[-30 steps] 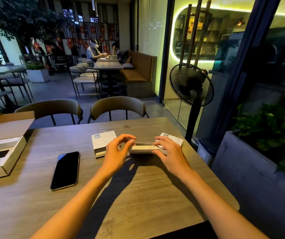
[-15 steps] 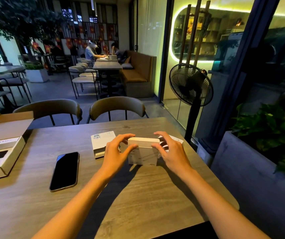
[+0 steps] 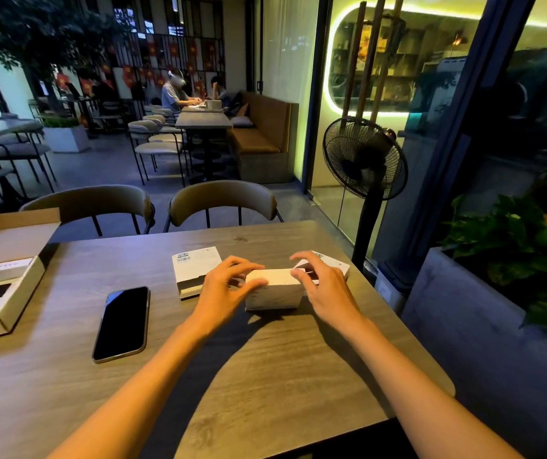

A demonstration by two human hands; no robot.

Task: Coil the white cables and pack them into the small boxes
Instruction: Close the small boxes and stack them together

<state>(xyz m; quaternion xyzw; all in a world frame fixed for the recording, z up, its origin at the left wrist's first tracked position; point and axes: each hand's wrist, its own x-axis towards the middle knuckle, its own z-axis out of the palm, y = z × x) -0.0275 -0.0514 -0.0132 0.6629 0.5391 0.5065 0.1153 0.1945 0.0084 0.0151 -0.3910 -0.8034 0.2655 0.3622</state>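
A small white box stands tilted on its long edge in the middle of the wooden table. My left hand grips its left end and my right hand grips its right end. A second small white box with a barcode label lies flat just to the left. A third white box lies behind my right hand, mostly hidden. No white cable shows in this view.
A black phone lies face up left of my hands. A large open cardboard box sits at the table's left edge. Two chairs stand at the far side, a standing fan and a planter at the right.
The small box lay flat between my hands a second ago. Both hands have tipped it up onto its long edge, so its broad face is turned toward me.
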